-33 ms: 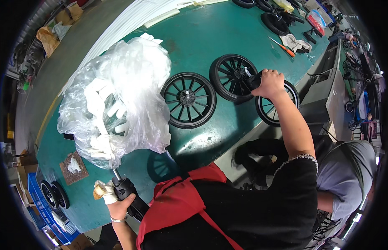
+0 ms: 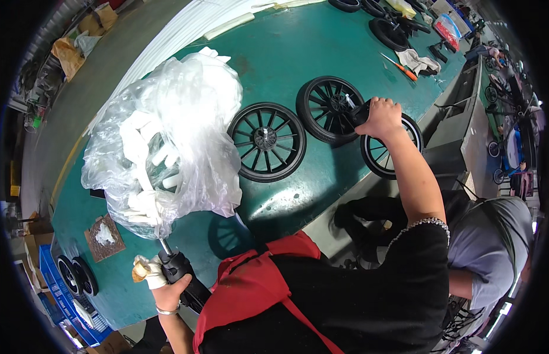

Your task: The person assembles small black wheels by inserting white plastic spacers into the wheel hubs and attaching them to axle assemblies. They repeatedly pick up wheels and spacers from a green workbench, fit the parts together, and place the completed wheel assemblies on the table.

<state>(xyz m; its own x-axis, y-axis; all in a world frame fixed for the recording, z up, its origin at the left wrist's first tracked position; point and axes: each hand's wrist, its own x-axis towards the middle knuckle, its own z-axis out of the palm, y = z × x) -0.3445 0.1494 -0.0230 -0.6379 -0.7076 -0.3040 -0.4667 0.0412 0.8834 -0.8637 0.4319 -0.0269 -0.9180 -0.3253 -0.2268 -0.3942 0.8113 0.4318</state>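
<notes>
Gripping with both hands, I had my left hand [image 2: 167, 290] closed around a black tubular part [image 2: 179, 268] at the lower left of the frame, a metal rod [image 2: 164, 246] rising from it toward a clear plastic bag [image 2: 192, 130] of white pieces. My right hand [image 2: 382, 119], right of centre and higher up, was clamped on a black fitting [image 2: 361, 112] by a thick-tyred wheel [image 2: 338, 104]. A spoked wheel [image 2: 265, 138] lay mid-frame on the green table [image 2: 274, 65]; a white-lined wheel [image 2: 369, 163] showed partly behind my right forearm.
</notes>
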